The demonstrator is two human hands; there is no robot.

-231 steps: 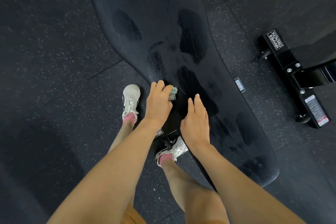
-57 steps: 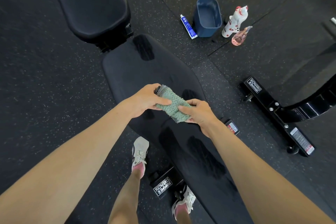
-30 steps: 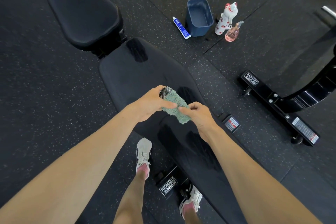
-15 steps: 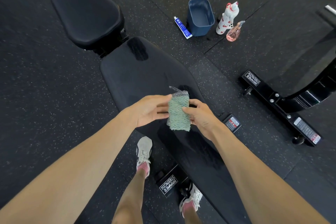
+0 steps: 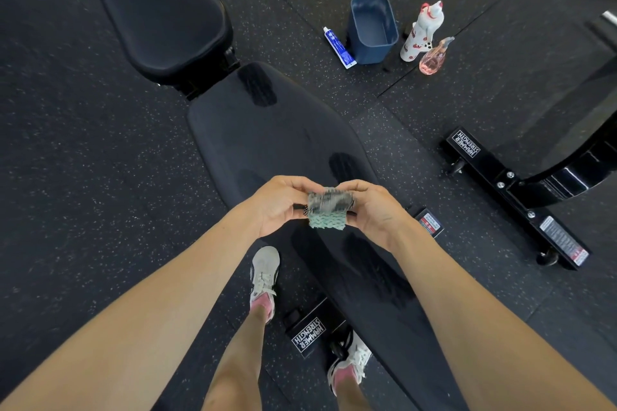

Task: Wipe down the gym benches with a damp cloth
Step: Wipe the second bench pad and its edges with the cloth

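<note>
Above the damp-streaked black bench on speckled rubber floor, the left hand and right hand are both pinching the small green cloth between curled fingers and thumbs, while a blue bin is standing beyond.

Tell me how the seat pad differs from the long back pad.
The seat pad is short, rounded and shows no wet marks; the long back pad is far longer and carries dark damp patches. Both are black padding.
</note>
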